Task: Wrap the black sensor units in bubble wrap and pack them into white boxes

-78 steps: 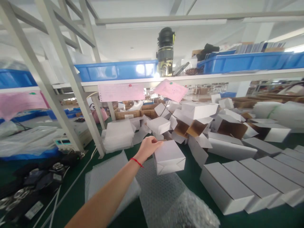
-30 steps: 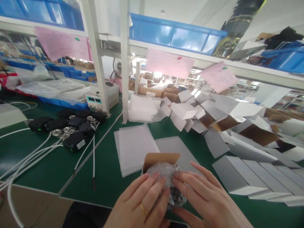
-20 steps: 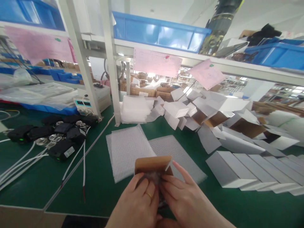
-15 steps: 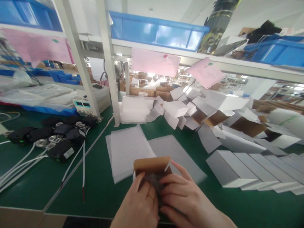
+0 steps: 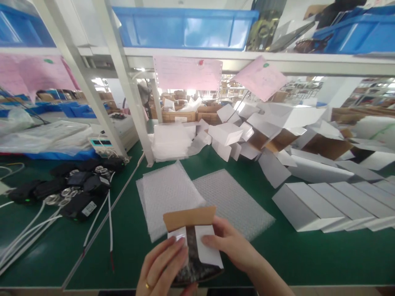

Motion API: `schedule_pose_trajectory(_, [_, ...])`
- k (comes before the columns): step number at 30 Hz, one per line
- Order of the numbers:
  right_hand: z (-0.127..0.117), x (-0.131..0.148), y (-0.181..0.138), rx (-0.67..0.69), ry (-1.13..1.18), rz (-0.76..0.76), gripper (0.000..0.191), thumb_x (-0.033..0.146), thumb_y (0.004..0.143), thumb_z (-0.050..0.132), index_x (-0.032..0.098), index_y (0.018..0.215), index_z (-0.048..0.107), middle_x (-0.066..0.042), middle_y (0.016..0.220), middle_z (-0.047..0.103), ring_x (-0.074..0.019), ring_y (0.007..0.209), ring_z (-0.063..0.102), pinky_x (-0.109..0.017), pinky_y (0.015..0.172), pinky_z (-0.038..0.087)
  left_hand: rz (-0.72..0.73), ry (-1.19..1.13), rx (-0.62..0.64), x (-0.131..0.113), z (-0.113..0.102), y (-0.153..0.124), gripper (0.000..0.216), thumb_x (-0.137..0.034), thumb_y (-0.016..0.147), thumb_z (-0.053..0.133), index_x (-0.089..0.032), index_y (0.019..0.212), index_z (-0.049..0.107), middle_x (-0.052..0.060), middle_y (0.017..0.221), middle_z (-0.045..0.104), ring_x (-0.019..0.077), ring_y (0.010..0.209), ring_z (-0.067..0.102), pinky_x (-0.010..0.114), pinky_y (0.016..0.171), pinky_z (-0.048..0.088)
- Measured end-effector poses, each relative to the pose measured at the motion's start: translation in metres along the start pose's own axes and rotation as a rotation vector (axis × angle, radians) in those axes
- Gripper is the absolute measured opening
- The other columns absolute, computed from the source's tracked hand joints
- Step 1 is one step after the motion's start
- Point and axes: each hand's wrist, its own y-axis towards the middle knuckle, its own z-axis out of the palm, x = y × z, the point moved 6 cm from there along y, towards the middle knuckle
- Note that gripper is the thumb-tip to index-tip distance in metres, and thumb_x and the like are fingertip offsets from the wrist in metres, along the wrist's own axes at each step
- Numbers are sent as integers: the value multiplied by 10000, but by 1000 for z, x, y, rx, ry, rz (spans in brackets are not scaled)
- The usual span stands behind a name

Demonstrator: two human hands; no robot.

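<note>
A small white box (image 5: pixel 206 248) with a brown inner flap standing up sits at the near edge of the green table, gripped between both hands. A bubble-wrapped dark part (image 5: pixel 191 257) shows in the gap between its two white side flaps. My left hand (image 5: pixel 160 269), with a ring on one finger, grips the box's left side, its fingertips pressing the left flap. My right hand (image 5: pixel 231 244) grips the right side, its fingers lying on the right flap.
Two bubble-wrap sheets (image 5: pixel 173 195) lie just beyond the box. A row of closed white boxes (image 5: pixel 311 203) runs along the right, and a heap of unfolded boxes (image 5: pixel 265 135) fills the back. Black devices with white cables (image 5: pixel 77 191) lie at the left. Shelf posts (image 5: pixel 123 82) rise behind.
The wrapped part has sunk into the box, and both side flaps have been folded in over it. The camera view has tipped down slightly.
</note>
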Motion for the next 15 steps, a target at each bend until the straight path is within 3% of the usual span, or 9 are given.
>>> schedule_pose_trajectory(2, [4,3,3,-26,-34,-25,425,394,795,888,221,1162,760,-35,1022,748,-215,879,666,-296,774,524,1,-36,6,-2,7,3,269,-269,1019,637,-206,1279,671,67,1181,768,230,1231,647,328,1043,580])
schedule_pose_trajectory(4, [9,16,3,-52,-179,-154,281,250,832,782,233,1112,771,-14,987,723,-195,877,652,-281,782,503,-12,-69,13,-1,8,6,261,-357,1035,619,-221,1248,685,56,1132,778,230,1193,654,349,1039,578])
schedule_pose_trajectory(8, [33,46,-14,43,-552,-526,388,90,924,626,320,1215,741,-19,1158,682,-191,1047,655,-304,909,508,-7,-72,4,3,7,8,226,-404,1019,637,-254,1172,710,57,1058,777,244,1105,687,385,970,613])
schedule_pose_trajectory(11, [45,56,-35,125,-772,-733,439,191,1027,672,385,1413,594,-32,1309,663,-225,1209,619,-391,1085,472,33,-72,-31,2,5,5,215,-359,993,677,-226,1160,694,85,1079,765,254,1112,678,371,938,632])
schedule_pose_trajectory(15, [39,48,-53,165,-944,-694,465,555,1100,553,371,1520,473,-70,1540,527,-280,1473,417,-479,1240,361,9,-204,15,0,-8,1,84,-195,1017,592,-196,1074,653,84,1032,742,230,1115,658,320,934,614])
